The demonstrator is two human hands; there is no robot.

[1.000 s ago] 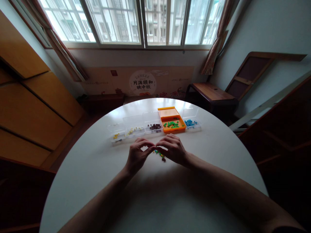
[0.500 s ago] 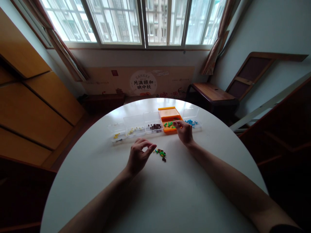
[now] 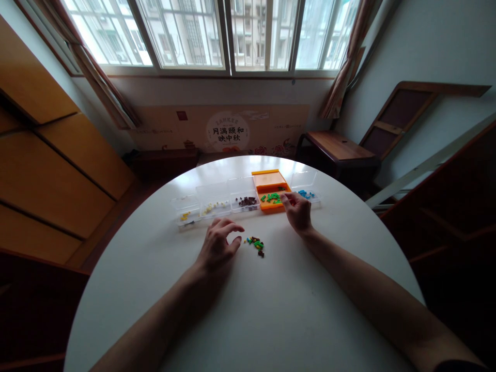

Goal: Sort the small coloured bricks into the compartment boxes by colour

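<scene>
Grip of right hand [image 3: 297, 211] narrow, fingertips at right rim of orange tray [image 3: 267, 182]; whether it pinches a piece, cannot tell. Left hand [image 3: 217, 247] wide and loose on bench [image 3: 248, 310], just left of mixed pile [image 3: 256, 244]. Risk: a small piece slipping at the rim could bounce into blue box [image 3: 306, 181].

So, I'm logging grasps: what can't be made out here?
Head view:
- On the right hand: whether fingers pinch a piece; too small, at the orange box edge.
- The loose pieces by the left hand: shapes too small.
- The clear box of blue pieces: near corner hidden by that hand.
</scene>
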